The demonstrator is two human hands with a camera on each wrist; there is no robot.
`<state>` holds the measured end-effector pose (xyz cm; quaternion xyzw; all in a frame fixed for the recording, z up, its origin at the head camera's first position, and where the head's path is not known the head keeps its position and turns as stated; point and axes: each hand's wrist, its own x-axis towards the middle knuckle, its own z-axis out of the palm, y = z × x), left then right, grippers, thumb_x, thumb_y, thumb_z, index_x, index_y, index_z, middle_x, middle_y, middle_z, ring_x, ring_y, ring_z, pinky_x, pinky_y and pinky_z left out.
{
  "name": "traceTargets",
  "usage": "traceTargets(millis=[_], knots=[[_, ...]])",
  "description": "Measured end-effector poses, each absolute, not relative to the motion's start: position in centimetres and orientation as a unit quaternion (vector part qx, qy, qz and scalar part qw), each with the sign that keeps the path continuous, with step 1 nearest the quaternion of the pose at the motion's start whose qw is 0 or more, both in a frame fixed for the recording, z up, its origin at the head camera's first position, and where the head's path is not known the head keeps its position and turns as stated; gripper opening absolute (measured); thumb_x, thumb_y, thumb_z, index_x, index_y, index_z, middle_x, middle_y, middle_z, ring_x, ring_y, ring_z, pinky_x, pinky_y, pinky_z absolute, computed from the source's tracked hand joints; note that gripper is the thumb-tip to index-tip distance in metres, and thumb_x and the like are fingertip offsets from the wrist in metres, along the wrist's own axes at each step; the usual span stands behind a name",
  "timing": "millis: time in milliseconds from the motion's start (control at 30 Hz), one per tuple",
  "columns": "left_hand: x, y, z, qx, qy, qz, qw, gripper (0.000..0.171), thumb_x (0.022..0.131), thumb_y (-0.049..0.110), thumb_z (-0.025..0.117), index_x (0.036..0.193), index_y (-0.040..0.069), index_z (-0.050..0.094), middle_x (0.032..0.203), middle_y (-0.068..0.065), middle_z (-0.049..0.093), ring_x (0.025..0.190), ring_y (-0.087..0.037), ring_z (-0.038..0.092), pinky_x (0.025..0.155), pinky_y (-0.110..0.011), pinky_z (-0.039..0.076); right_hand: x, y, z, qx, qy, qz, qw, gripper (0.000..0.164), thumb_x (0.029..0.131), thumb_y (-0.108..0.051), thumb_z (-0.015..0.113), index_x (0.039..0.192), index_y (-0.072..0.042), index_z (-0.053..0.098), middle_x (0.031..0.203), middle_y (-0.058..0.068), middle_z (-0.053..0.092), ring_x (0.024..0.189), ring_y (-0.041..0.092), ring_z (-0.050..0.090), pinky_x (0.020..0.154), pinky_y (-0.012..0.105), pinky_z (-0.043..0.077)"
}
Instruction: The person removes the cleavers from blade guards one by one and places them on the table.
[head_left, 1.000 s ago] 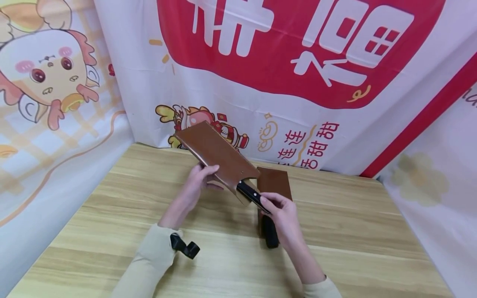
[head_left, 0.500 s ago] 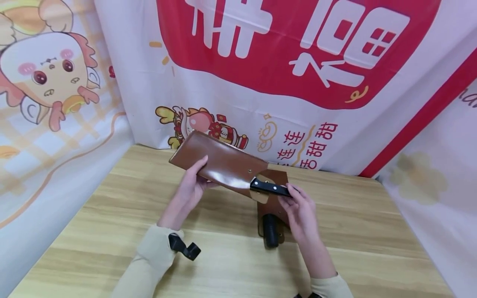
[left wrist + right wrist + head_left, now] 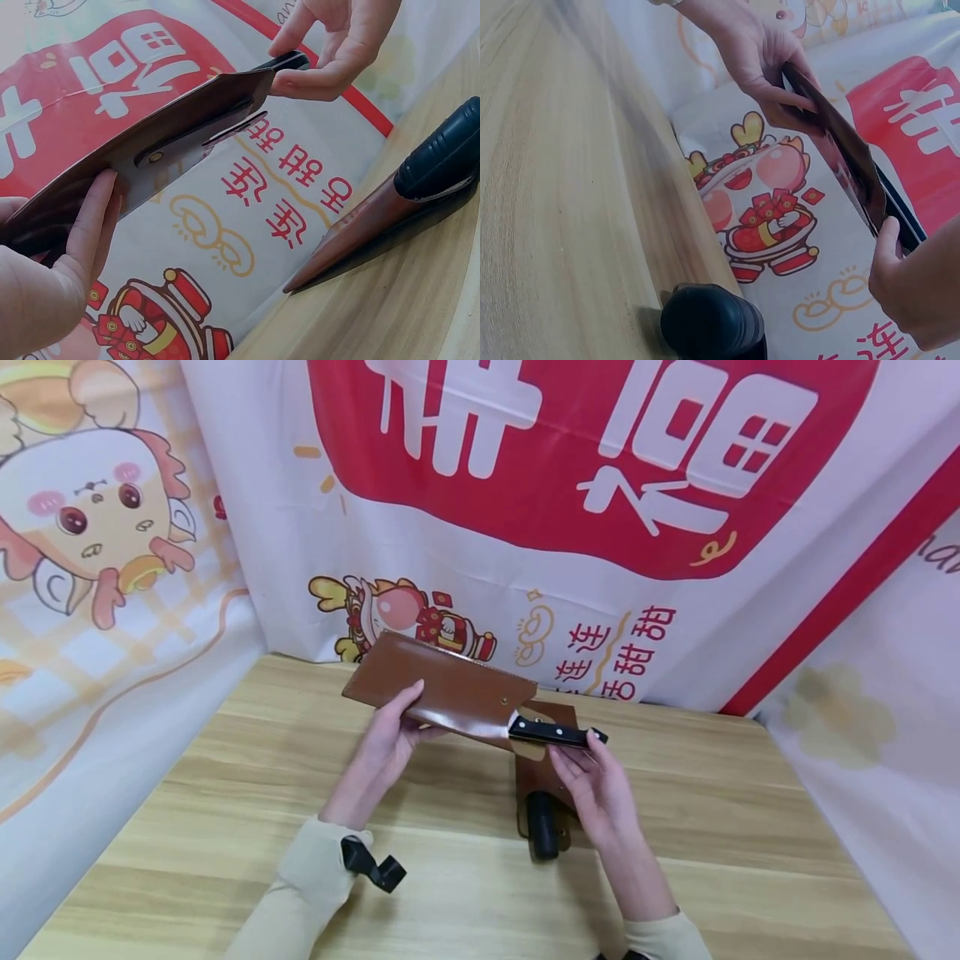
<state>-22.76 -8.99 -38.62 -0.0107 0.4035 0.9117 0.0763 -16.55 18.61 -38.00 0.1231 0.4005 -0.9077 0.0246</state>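
Note:
Above the table, my left hand (image 3: pixel 390 731) grips a broad brown leather sheath (image 3: pixel 450 685), thumb on its front face and fingers beneath. A kitchen knife's black riveted handle (image 3: pixel 551 732) sticks out of the sheath's right end, the blade hidden inside. My right hand (image 3: pixel 606 785) pinches the end of that handle from below, palm turned up. In the left wrist view the right hand's fingers (image 3: pixel 322 82) wrap the handle's tip, and the sheath's back shows a strap with a stud (image 3: pixel 155 157).
Behind the held sheath, a second brown sheath (image 3: pixel 534 777) lies on the wooden table (image 3: pixel 450 877), with a thick black handle (image 3: pixel 543 827) pointing toward me. Printed cloth (image 3: pixel 285 552) hangs around the table's back and sides.
The sheath has swung from a steep slant to nearly level. My right hand has moved right and turned palm up, still at the knife handle. In the last half second little has moved.

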Motion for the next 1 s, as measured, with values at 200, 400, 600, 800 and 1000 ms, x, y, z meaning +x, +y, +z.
traceTargets(millis=[200, 400, 600, 800, 1000], knots=[[-22.7, -9.3, -38.5, -0.012, 0.395, 0.916, 0.066, 0.026, 0.109, 0.018, 0.052, 0.131, 0.008, 0.046, 0.123, -0.012, 0.056, 0.102, -0.024, 0.070, 0.084, -0.042, 0.062, -16.4, 19.2, -37.9, 0.132, 0.384, -0.914, 0.012, 0.030, 0.110, -0.026, 0.051, 0.128, -0.005, 0.041, 0.114, 0.015, 0.067, 0.112, 0.026, 0.067, 0.108, 0.035, 0.049], [-22.7, -9.4, -38.5, -0.010, 0.392, 0.918, 0.062, 0.026, 0.109, 0.019, 0.052, 0.132, 0.008, 0.045, 0.123, -0.010, 0.057, 0.103, -0.023, 0.070, 0.085, -0.042, 0.062, -16.2, 19.1, -37.7, 0.130, 0.394, -0.910, 0.013, 0.033, 0.110, -0.031, 0.050, 0.129, -0.005, 0.041, 0.121, 0.015, 0.062, 0.120, 0.027, 0.062, 0.114, 0.038, 0.043], [-22.7, -9.5, -38.5, -0.013, 0.383, 0.922, 0.055, 0.023, 0.109, 0.018, 0.051, 0.130, 0.010, 0.045, 0.119, -0.008, 0.058, 0.100, -0.022, 0.070, 0.079, -0.040, 0.063, -16.3, 19.3, -37.6, 0.128, 0.376, -0.918, 0.010, 0.027, 0.110, -0.024, 0.050, 0.128, -0.006, 0.040, 0.120, 0.015, 0.062, 0.116, 0.026, 0.065, 0.114, 0.039, 0.042], [-23.0, -9.8, -38.2, -0.016, 0.374, 0.926, 0.047, 0.021, 0.109, 0.018, 0.050, 0.127, 0.009, 0.046, 0.113, -0.006, 0.061, 0.094, -0.020, 0.068, 0.074, -0.037, 0.063, -16.5, 20.0, -37.2, 0.135, 0.340, -0.931, 0.001, 0.024, 0.109, -0.019, 0.052, 0.124, -0.006, 0.039, 0.113, 0.015, 0.063, 0.111, 0.024, 0.066, 0.116, 0.040, 0.039], [-23.1, -10.3, -38.2, -0.025, 0.364, 0.930, 0.038, 0.019, 0.109, 0.019, 0.048, 0.127, 0.012, 0.045, 0.115, -0.005, 0.059, 0.098, -0.019, 0.066, 0.076, -0.039, 0.063, -16.5, 20.8, -37.0, 0.135, 0.311, -0.941, -0.002, 0.013, 0.109, -0.017, 0.051, 0.113, -0.004, 0.048, 0.110, 0.017, 0.062, 0.108, 0.026, 0.068, 0.112, 0.040, 0.044]])
